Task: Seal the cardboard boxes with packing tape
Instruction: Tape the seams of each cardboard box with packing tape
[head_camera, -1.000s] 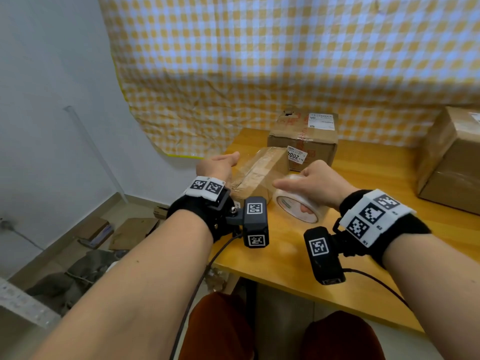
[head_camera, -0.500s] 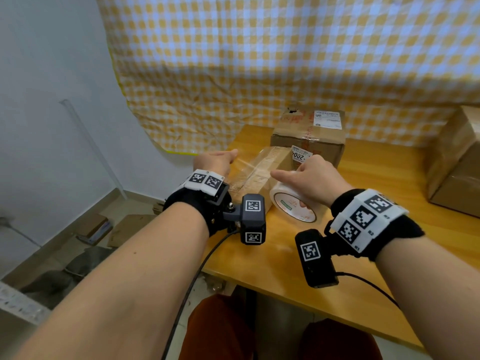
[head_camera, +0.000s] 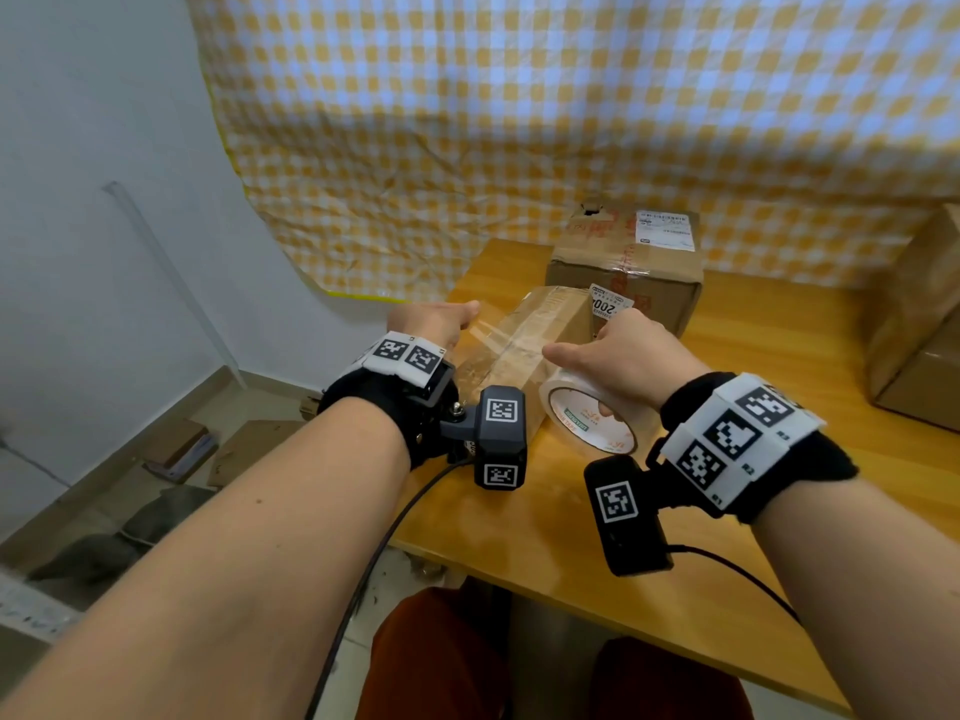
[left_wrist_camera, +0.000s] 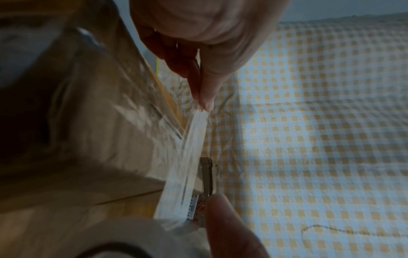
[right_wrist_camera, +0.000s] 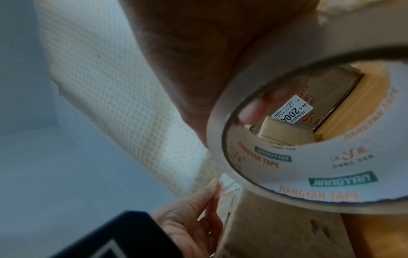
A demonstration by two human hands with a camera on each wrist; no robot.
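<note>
A long narrow cardboard box (head_camera: 524, 345) lies on the wooden table (head_camera: 519, 522) between my hands. My right hand (head_camera: 628, 361) grips a roll of clear packing tape (head_camera: 587, 423) just right of the box; a finger pokes through the roll's core (right_wrist_camera: 309, 165). My left hand (head_camera: 436, 322) pinches the free end of the tape strip (left_wrist_camera: 189, 157) between thumb and fingers (left_wrist_camera: 205, 97) at the box's left side. The clear strip stretches across above the box from roll to left hand.
A squarer cardboard box (head_camera: 628, 267) with white labels stands behind the narrow one. A bigger box (head_camera: 919, 324) sits at the table's right edge. A yellow checked cloth (head_camera: 519, 122) hangs behind. Cardboard scraps lie on the floor (head_camera: 171, 449) to the left.
The right hand has carried the roll up and closer to the box. The left hand has shifted slightly left, and the tape strip now spans the box between the two hands.
</note>
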